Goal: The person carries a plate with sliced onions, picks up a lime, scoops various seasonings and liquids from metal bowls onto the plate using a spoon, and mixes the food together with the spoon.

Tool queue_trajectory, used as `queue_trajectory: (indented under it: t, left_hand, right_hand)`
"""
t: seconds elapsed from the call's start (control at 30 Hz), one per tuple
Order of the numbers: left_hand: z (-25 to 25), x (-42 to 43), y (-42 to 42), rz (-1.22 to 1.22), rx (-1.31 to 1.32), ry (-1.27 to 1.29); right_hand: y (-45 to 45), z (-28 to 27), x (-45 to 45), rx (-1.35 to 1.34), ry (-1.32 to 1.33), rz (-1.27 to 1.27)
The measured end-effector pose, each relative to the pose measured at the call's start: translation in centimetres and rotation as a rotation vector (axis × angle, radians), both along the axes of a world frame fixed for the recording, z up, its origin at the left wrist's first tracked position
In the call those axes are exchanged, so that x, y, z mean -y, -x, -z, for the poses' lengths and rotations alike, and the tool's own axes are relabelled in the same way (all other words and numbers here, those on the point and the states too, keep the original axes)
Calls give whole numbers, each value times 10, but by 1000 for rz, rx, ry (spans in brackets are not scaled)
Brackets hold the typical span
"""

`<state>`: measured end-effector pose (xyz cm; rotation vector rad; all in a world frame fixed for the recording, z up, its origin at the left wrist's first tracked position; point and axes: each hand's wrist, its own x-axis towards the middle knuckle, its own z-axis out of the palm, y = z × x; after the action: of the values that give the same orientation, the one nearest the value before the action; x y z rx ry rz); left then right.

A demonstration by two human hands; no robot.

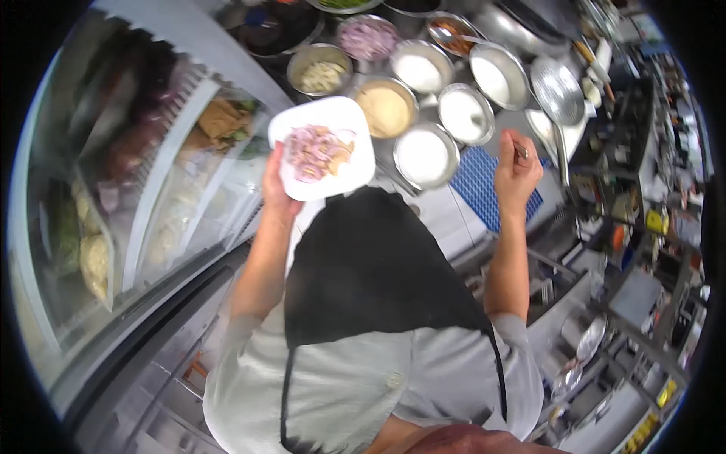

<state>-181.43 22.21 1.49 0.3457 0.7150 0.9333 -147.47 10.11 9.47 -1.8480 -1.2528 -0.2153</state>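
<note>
My L hand (280,181) clamps white dish (353,125) w/ chopped onion (314,151); my R hand (517,175), well apart, pinches metal item (522,152) nr blue mat (478,183).

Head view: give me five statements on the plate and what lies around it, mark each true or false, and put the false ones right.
1. The left hand holds the plate. True.
2. The plate is bare. False: pink pieces lie on it.
3. The right hand grips the skimmer. False: the skimmer is apart from that hand, to its right.
4. The tan food is nearer to the plate than the skimmer is. True.
5. The blue mat is under the plate. False: it is over by the right hand.
</note>
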Motion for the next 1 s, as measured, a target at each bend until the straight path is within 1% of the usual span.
queue_trajectory:
  t: [0.03, 0.1, 0.13, 0.17, 0.2, 0.27, 0.37, 0.43, 0.47, 0.53, 0.67, 0.77, 0.87, 0.9, 1.0]
  left_hand:
    - [-1, -1, -1, 5, -4, 16]
    - [3, 1, 3, 37, 36, 33]
    - [8, 1, 4, 59, 80, 25]
    - [9, -1, 4, 81, 126, 16]
    - [4, -2, 4, 73, 132, 6]
    - [-4, 3, 4, 65, 141, -1]
    - [2, 7, 11, 30, 144, 1]
    - [1, 11, 18, 21, 127, -11]
    - [1, 13, 21, -5, 127, 9]
    - [4, 16, 27, -50, 127, 45]
    - [-16, 25, 31, -110, 70, -21]
    - [-31, 33, 16, -184, 14, -55]
    - [-35, 39, 24, -272, -30, -69]
    - [-38, 43, 23, -303, -49, -60]
    - [-39, 51, 18, -386, -54, -35]
  right_hand:
    - [-20, 24, -7, -159, 132, 8]
    - [-63, 62, -23, -230, 404, 27]
    - [-74, 68, -34, -255, 545, 42]
    - [-68, 51, -41, -244, 426, 19]
    - [-52, 19, -48, -209, 455, 82]
    - [-47, -9, -50, 231, 320, 208]
    - [-21, -49, -66, 148, 110, 166]
    - [3, -63, -93, -16, 102, -77]
    - [14, -64, -109, -99, 96, -196]
    - [25, -44, -155, -11, 175, -389]
    - [58, -22, -242, -88, 211, -641]
    - [44, -22, -314, 1, 99, -703]
    - [50, -45, -359, 89, 101, -652]
    - [47, -52, -368, 66, 148, -649]
    - [25, -47, -390, 115, 263, -637]
